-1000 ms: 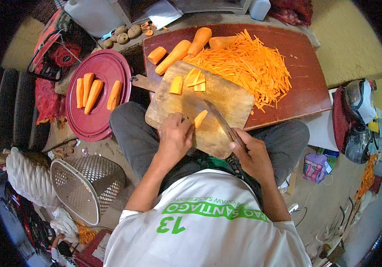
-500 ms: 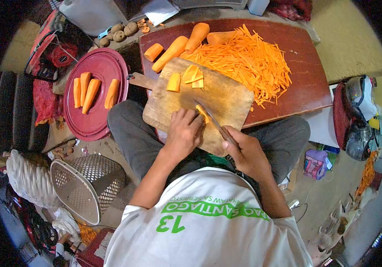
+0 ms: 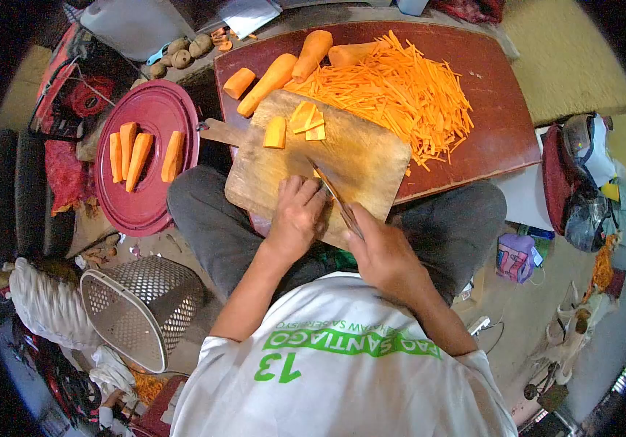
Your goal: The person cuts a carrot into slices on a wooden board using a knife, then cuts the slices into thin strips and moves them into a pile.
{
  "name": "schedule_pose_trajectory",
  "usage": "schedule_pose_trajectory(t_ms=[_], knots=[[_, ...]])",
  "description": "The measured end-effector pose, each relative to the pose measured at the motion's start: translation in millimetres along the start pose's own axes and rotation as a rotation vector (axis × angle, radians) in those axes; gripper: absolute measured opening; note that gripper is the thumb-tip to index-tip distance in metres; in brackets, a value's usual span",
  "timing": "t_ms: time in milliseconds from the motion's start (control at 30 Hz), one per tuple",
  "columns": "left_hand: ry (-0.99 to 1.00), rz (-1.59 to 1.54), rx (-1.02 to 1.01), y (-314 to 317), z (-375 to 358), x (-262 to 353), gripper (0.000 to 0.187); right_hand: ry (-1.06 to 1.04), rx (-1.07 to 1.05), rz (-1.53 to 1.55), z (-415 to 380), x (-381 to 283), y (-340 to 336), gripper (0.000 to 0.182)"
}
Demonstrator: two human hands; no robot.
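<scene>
My right hand [image 3: 383, 250] is closed around the handle of a knife [image 3: 337, 197], its blade slanting up and left over the wooden cutting board [image 3: 371, 156]. My left hand [image 3: 297, 218] presses on the board with curled fingers, just left of the blade. A bit of carrot [image 3: 317, 173] shows by the fingertips; the rest is hidden under the hand. Farther up the board lie a short carrot chunk [image 3: 275, 132] and a few flat carrot slices [image 3: 308, 121]. Past the board's far edge spreads a large heap of carrot strips [image 3: 407, 95].
Peeled carrots [image 3: 268, 85] lie on the red table [image 3: 498, 138] beside the heap. Left of my knee, a red round lid [image 3: 156, 109] bears several carrots. A perforated basket [image 3: 142, 298] stands on the floor at left. Potatoes [image 3: 182, 58] sit at the back left.
The knife and my right hand have shifted left, closer to my left fingers, with the blade held steeper. Less of the carrot shows now. The whole view has shifted slightly.
</scene>
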State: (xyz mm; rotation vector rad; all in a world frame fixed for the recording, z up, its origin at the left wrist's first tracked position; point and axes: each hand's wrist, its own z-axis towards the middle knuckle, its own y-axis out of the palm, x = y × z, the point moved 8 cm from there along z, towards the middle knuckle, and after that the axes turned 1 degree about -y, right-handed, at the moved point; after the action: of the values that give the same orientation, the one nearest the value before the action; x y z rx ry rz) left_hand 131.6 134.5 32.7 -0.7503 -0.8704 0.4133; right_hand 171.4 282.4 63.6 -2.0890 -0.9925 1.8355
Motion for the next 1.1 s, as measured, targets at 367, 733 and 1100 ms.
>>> schedule_pose_trajectory(t_ms=[367,733,1100], knots=[[-0.084,-0.060,0.011,-4.8,1.0,-6.5,0.041,-0.145,0.038,-0.151,-20.4,-13.6,-6.0,0.026],[-0.103,-0.090,0.030,-5.0,-1.9,-8.7,0.032,0.056,-0.031,-0.097,-17.2,-7.3,-3.5,0.031],[-0.106,-0.120,0.083,-7.6,-1.0,-8.6,0.023,0.007,-0.039,-0.063,-2.3,-12.3,-6.2,0.033]])
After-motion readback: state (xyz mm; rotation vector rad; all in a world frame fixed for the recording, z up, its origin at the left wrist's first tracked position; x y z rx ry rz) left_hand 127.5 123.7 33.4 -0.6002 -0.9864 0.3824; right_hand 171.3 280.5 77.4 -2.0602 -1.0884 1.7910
